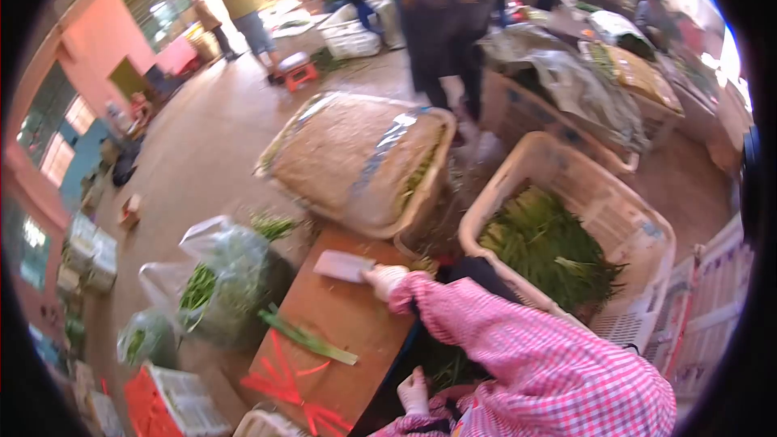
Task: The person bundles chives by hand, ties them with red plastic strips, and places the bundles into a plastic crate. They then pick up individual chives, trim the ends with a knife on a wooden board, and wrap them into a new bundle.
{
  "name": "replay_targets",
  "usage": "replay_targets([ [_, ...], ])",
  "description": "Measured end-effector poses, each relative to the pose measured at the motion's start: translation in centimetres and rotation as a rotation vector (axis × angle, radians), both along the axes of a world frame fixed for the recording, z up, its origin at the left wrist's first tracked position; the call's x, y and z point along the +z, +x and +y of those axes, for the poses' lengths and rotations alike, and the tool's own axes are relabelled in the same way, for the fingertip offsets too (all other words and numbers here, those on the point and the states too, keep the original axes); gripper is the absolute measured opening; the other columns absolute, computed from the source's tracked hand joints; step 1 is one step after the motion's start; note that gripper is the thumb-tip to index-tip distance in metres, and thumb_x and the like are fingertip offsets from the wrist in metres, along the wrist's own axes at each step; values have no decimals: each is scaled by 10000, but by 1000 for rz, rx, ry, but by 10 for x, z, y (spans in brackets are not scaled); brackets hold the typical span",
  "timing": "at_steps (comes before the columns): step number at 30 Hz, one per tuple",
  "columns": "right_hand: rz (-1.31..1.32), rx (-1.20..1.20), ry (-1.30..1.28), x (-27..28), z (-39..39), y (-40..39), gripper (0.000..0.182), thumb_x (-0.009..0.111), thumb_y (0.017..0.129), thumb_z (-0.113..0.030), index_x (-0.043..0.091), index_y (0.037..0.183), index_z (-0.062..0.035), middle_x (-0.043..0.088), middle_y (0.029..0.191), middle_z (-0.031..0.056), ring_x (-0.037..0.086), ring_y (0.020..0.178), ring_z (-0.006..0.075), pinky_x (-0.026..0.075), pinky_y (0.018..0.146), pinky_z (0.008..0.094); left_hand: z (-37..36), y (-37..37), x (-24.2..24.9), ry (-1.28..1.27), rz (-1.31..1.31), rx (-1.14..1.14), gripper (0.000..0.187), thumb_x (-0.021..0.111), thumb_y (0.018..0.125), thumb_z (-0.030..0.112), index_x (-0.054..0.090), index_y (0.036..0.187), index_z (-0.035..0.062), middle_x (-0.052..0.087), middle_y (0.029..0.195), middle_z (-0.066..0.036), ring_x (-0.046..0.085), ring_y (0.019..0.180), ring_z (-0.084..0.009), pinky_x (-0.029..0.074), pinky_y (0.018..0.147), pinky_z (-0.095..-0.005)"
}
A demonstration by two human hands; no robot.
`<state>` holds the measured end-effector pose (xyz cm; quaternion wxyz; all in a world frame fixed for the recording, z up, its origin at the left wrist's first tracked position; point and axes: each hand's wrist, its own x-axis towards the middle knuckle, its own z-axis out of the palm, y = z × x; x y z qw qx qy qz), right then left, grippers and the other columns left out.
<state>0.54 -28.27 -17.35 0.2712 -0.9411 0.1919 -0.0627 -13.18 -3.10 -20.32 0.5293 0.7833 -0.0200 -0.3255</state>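
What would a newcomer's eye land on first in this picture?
Probably the pink checked sleeve at lower right, leading to the right hand, which holds a broad-bladed knife over the brown board. Next, perhaps the red strips at the board's lower end and the leafy greens in the crate at right.

Person's right arm, in a loose pink-and-white checked fabric sleeve (pixel 518 332), reaches forward from the body, elbow slightly bent; right hand (pixel 385 279) out at the end of it, fingers curled in a closed grip. Left hand (pixel 413 394) lower and nearer the body, well apart from the right, one digit pointing up; finger pose otherwise unclear. Left forearm mostly cut off at bottom edge.
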Motion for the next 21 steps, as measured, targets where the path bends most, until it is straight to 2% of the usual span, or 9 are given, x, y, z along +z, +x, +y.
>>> replay_targets([
  [3, 282, 123, 9, 25, -24, 14, 356, 522, 853, -160, 563, 1206, -188, 605, 1091, 160, 609, 1028, 348, 514, 826, 434, -1, 3, -3, 51, 37, -52, 426, 559, 924, 347, 655, 691, 4, 566, 582, -13, 506, 537, -110, 419, 533, -277],
  [4, 307, 113, 61, 31, -29, 17, 317, 521, 869, -182, 588, 1179, -189, 589, 1130, 152, 601, 1053, 341, 506, 843, 444, -5, 7, 18, 102, 142, -94, 343, 514, 908, 263, 653, 1073, -4, 665, 1021, -160, 608, 921, -242, 478, 827, -352],
  [8, 360, 154, -25, 45, -33, 22, 316, 564, 833, -198, 642, 1139, -192, 603, 1170, 139, 593, 1074, 314, 464, 902, 443, -16, -4, 34, -86, -40, -170, 329, 496, 907, 217, 624, 1120, 1, 652, 1044, -165, 601, 910, -208, 492, 801, -334],
  [10, 315, 189, 14, 57, -23, 23, 320, 608, 792, -188, 656, 1108, -172, 638, 1100, 129, 620, 1027, 289, 494, 847, 442, -25, -12, 69, -106, -74, -227, 334, 493, 904, 198, 604, 1155, 7, 649, 1052, -164, 602, 915, -206, 495, 797, -331],
  [12, 267, 310, 161, 65, -3, 26, 269, 633, 758, -179, 675, 1021, -139, 677, 952, 121, 661, 891, 285, 529, 729, 441, -26, -20, 81, -177, 322, -155, 365, 490, 901, 155, 547, 1238, 24, 636, 1104, -160, 604, 975, -233, 489, 830, -334],
  [13, 89, 369, 141, 54, 17, 17, 224, 633, 749, -180, 677, 962, -126, 677, 886, 117, 662, 819, 299, 531, 677, 442, -9, -16, 53, -109, 125, -352, 398, 505, 914, 151, 500, 1300, 57, 623, 1079, -146, 593, 1002, -235, 495, 816, -334],
  [16, -204, 492, 183, 75, 58, -45, 109, 631, 721, -177, 662, 786, -95, 659, 748, 109, 651, 696, 338, 525, 594, 431, -7, -27, 83, -41, 186, -360, 263, 518, 932, 184, 610, 1123, 29, 634, 869, -95, 606, 812, -178, 497, 683, -312],
  [18, -109, 713, 130, 94, 75, -95, 289, 636, 718, -175, 657, 995, -99, 637, 705, 120, 642, 683, 348, 513, 571, 431, 1, -29, 90, 10, 210, -378, 240, 520, 933, 193, 616, 1077, 28, 626, 836, -85, 595, 779, -167, 487, 661, -306],
  [21, -47, 805, 132, 120, 62, -182, 668, 645, 728, -189, 415, 1350, -104, 625, 715, 141, 632, 676, 358, 498, 595, 451, 13, -27, 102, 113, 221, -451, 221, 522, 934, 206, 626, 1008, 25, 613, 785, -69, 578, 730, -151, 471, 629, -296],
])
